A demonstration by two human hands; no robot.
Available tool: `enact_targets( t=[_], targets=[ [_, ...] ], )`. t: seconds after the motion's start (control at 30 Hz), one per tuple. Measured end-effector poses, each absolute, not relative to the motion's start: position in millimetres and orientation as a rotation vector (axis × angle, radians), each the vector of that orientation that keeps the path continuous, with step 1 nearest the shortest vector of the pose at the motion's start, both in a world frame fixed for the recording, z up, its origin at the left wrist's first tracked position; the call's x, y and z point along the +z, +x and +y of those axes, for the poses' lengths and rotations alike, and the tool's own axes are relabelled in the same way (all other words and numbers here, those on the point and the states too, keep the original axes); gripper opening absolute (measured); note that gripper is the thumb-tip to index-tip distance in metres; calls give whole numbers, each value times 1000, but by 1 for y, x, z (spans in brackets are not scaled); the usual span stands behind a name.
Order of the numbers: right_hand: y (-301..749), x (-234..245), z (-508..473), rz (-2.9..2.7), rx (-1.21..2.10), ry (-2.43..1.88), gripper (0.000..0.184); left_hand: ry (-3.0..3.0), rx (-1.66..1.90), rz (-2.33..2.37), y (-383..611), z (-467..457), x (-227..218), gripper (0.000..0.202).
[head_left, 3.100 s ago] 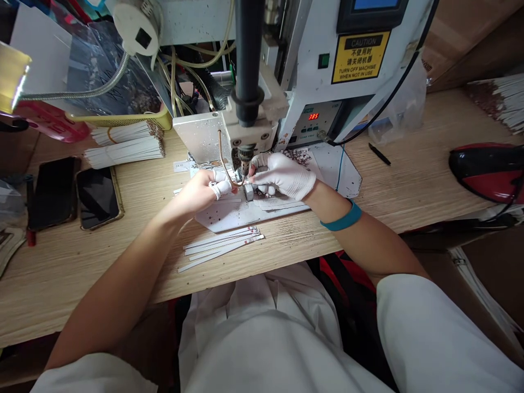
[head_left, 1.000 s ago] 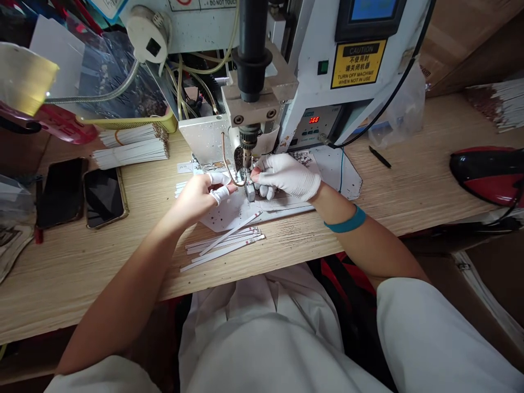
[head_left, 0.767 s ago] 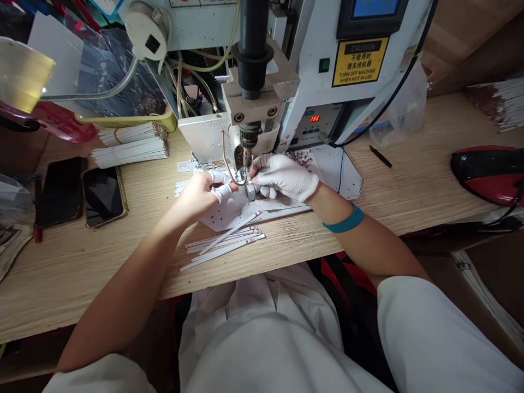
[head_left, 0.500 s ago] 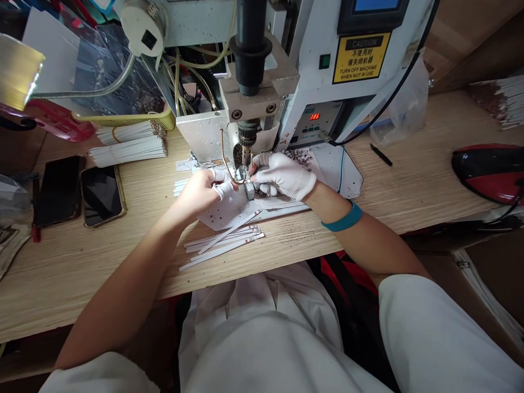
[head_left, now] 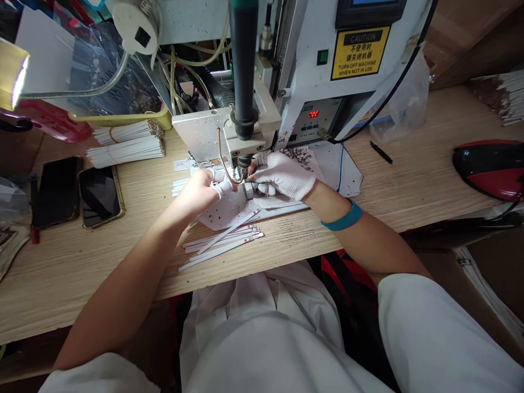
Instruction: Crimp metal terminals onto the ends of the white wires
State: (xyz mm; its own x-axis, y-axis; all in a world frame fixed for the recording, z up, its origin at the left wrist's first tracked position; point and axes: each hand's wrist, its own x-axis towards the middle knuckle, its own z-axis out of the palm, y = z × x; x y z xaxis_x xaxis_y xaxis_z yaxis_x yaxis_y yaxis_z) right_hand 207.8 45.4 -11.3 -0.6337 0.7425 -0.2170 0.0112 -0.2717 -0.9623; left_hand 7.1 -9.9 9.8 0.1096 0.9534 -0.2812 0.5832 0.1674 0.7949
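Pinched inward, the left hand (head_left: 200,192) and the white-gloved right hand (head_left: 282,176) bring their fingertips almost together, though what they clamp is too small and shadowed to tell. White finger cots (head_left: 223,188) cover the left fingertips, and a teal wristband (head_left: 346,216) circles the right wrist. Between the hands sits a small silver metal block (head_left: 248,190), below a dark metal machine nozzle (head_left: 244,164) and a curved copper tube (head_left: 220,153). Under them lies a speckled white sheet (head_left: 229,212). Loose white paper strips (head_left: 221,244) rest nearer the person on the pale wooden bench (head_left: 82,273), with banded white strip bundles (head_left: 125,152) farther left.
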Motion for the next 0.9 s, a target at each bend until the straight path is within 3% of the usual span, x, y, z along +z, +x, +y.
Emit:
enact_targets(
  t=[0.53, 0.77, 0.9],
  targets=[
    [208, -12, 46, -1463, 1958, -938, 16, 1531, 502, 1554, 2, -8, 10, 26],
    [256, 24, 56, -1508, 1963, -804, 17, 1775, 162, 1734, -33, -5, 20, 45],
    [253, 26, 26, -1778, 1994, -982, 14, 2063, 42, 1837, -31, -11, 19, 36]
  ],
)
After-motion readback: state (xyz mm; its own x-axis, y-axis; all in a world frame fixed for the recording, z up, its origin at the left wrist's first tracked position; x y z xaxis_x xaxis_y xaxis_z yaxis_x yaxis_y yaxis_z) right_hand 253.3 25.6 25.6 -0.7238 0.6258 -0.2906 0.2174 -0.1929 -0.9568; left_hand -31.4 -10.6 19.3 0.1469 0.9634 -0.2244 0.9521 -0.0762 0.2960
